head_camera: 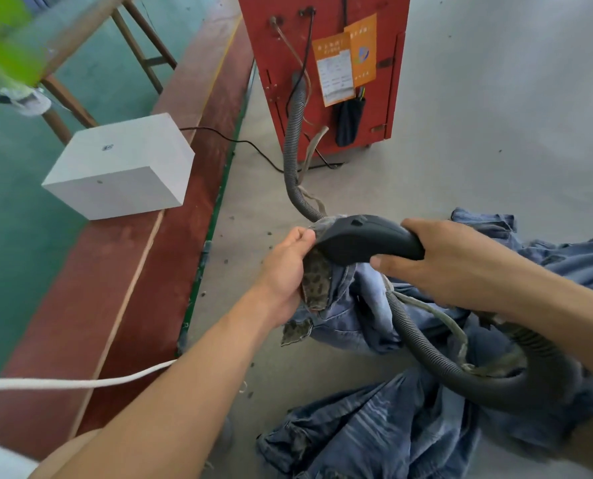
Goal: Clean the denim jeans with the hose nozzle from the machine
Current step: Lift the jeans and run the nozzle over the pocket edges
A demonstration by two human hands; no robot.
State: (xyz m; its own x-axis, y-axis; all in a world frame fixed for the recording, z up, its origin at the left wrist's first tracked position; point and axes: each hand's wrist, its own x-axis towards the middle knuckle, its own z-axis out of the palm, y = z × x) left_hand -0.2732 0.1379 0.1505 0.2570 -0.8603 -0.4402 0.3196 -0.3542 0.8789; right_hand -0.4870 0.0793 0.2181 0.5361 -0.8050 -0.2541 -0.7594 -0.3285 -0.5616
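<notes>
Denim jeans [409, 426], faded blue and crumpled, lie heaped on the grey concrete floor [495, 115] at the near right, with one part of them lifted up toward the dark grey plastic hose nozzle [364, 238]. The nozzle's ribbed grey hose [293, 133] runs back to the red metal machine [326, 63] standing at the far side, and another loop of it trails across the jeans on the right.

To do this step well, I would say the cloth wants to be kept taut and flat against the nozzle mouth, so that it cleans rather than gulps the fabric in; the nozzle should be drawn slowly along the seam and pocket lining, a fresh patch fed in each time.

The left hand [288, 267] has its fingers curled tight round a bunched fold of the jeans and its patterned pocket lining [317, 281], holding it right at the nozzle's front end. The right hand [447, 261] is wrapped round the nozzle's handle, thumb underneath, fingers over the top, firmly clamped.

Off to the left a white rectangular box [118, 167] sits on a reddish-brown wooden bench [80, 305], well apart from the work.
</notes>
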